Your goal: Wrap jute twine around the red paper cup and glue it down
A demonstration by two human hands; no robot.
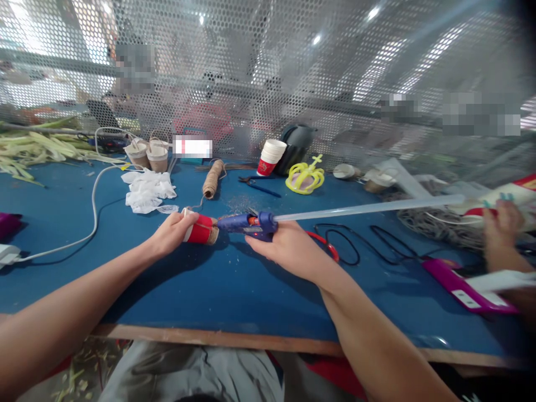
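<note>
Red paper cup with a white rim and brown twine bound about one end (197, 233) is the workpiece; in the head view it lies on its side, held just above or against the blue-topped work table (201, 296), in front of you and left of centre. Your left hand (171, 233) is closed on the cup's white-rimmed end, leaving the twine-bound end facing right. Your right hand (295, 245) grips a blue hot-glue gun (249, 224), its nozzle directed at that end; whether the tip makes contact cannot be told. A long, translucent glue stick (368, 209) projects from the rear of the gun. Beyond the cup lies a spindle-shaped roll of brown twine (213, 180), with a loose strand running toward the cup. The step in hand appears to be applying adhesive at the edge of the twine winding. The next move would call for you to hold the cup steady, lay a short bead, then withdraw the nozzle and press the twine onto it while the glue is tacky. Keep your left fingertips clear of the nozzle, which may be hot.
</note>
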